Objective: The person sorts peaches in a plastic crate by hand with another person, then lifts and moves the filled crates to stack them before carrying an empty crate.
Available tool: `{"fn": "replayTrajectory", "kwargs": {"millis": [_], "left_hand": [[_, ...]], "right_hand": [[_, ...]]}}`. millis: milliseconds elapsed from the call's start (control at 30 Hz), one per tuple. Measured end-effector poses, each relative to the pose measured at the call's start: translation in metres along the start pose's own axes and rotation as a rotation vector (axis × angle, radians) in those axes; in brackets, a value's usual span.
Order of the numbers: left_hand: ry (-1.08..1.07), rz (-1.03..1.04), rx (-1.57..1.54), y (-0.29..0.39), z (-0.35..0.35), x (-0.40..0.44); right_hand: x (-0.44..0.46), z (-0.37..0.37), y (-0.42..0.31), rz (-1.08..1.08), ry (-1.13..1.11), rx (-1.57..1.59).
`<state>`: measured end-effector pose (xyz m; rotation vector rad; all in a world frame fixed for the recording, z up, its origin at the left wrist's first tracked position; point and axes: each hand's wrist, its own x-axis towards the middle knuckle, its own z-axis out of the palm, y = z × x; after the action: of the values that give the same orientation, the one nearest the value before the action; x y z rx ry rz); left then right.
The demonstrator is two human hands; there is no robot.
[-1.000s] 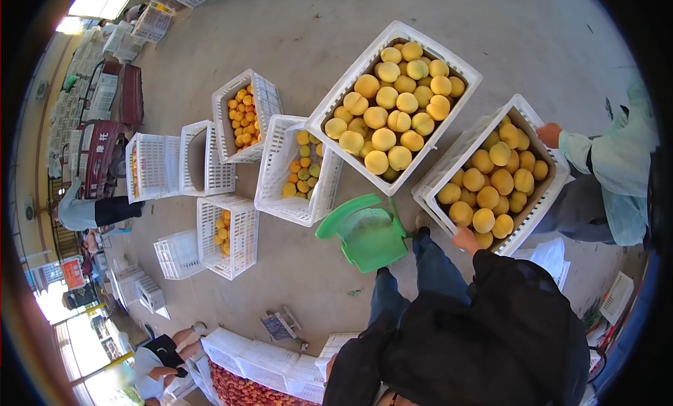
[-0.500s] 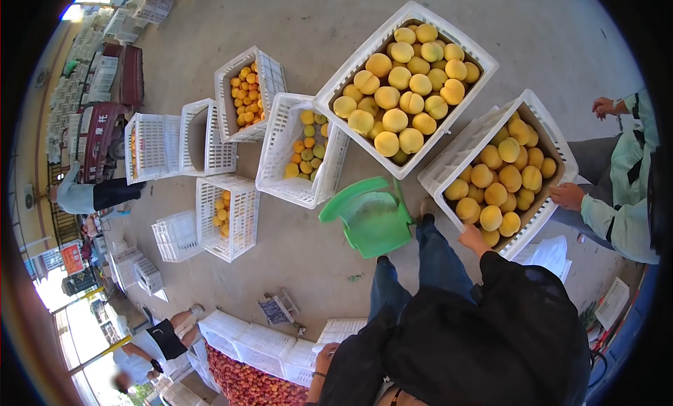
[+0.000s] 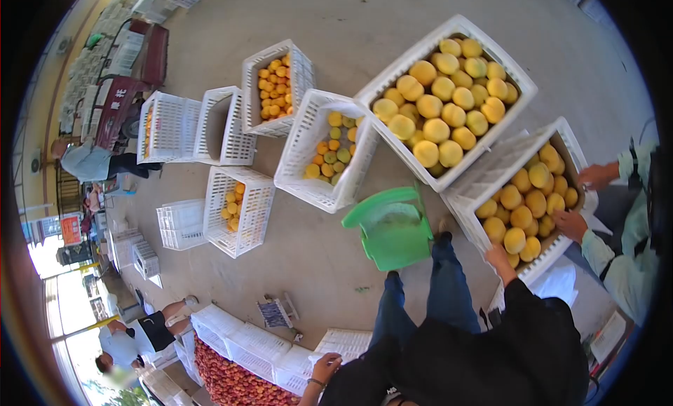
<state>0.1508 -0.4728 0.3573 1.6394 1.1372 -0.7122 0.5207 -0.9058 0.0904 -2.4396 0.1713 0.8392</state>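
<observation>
My right hand [image 3: 500,261] is closed on the near left rim of a white plastic crate [image 3: 468,222] holding yellow peaches [image 3: 520,217]. My left hand [image 3: 324,369] hangs low beside a white crate [image 3: 348,341], its fingers loosely apart with nothing visible in them. Across the peach crate, a co-worker's one hand [image 3: 597,175] touches the far rim. The co-worker's other hand [image 3: 569,224] lies at the peaches along the right side. A second, fuller peach crate [image 3: 378,129] stands just beyond.
A green plastic chair [image 3: 397,231] stands before my feet. Left of it are a part-filled crate [image 3: 291,167] and several other white crates. Small red fruit [image 3: 238,378] is heaped behind crates at lower left. A small stool [image 3: 278,313] sits on the floor; two other people are farther left.
The view has shifted, so the scene sits farther right. The co-worker's upper hand has come to the crate's rim, and the lower hand has moved from the rim onto the peaches.
</observation>
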Motion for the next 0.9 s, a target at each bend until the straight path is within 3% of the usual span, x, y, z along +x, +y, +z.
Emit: {"fn": "replayTrajectory", "kwargs": {"millis": [33, 67, 100, 200, 267, 300, 333, 400, 433, 500, 633, 767, 833, 900], "left_hand": [[-0.083, -0.087, -0.083, 0.008, -0.002, 0.01], [-0.028, 0.009, 0.269, 0.031, -0.003, 0.032], [0.003, 0.113, 0.419, 0.043, -0.006, 0.066], [0.067, 0.42, 0.391, 0.102, -0.009, 0.191], [0.257, 0.715, 0.583, 0.164, -0.004, 0.274], [0.278, 0.716, 0.615, 0.204, 0.0, 0.299], [0.302, 0.878, 0.618, 0.228, 0.001, 0.328], [0.328, 0.941, 0.74, 0.25, 0.013, 0.373], [0.327, 0.946, 0.718, 0.252, 0.022, 0.388], [0.009, 0.497, 0.875, 0.248, 0.037, 0.408], [0.192, 0.701, 0.756, 0.2, 0.026, 0.407], [0.194, 0.668, 0.714, 0.126, -0.047, 0.364], [0.253, 0.518, 0.651, 0.073, -0.082, 0.344], [0.283, 0.46, 0.628, 0.028, -0.118, 0.317]], "right_hand": [[-0.001, -0.003, -0.014, 0.017, 0.008, -0.021], [-0.009, -0.015, -0.024, 0.045, 0.007, -0.042], [-0.013, -0.018, -0.03, 0.048, 0.009, -0.044], [-0.02, -0.025, -0.045, 0.136, 0.034, -0.045], [-0.021, -0.027, -0.057, 0.202, 0.087, -0.086], [-0.02, -0.024, -0.056, 0.196, 0.095, -0.094], [-0.023, -0.022, -0.056, 0.176, 0.198, -0.151], [-0.022, -0.023, -0.06, 0.148, 0.314, -0.227], [-0.022, -0.026, -0.062, 0.14, 0.323, -0.23], [-0.024, -0.026, -0.064, 0.131, 0.33, -0.233], [-0.016, -0.02, -0.038, 0.078, 0.399, -0.204], [-0.014, -0.017, -0.04, 0.075, 0.428, -0.285], [-0.015, -0.018, -0.041, 0.059, 0.45, -0.281], [-0.011, -0.019, -0.04, 0.255, 0.375, -0.223]]}}
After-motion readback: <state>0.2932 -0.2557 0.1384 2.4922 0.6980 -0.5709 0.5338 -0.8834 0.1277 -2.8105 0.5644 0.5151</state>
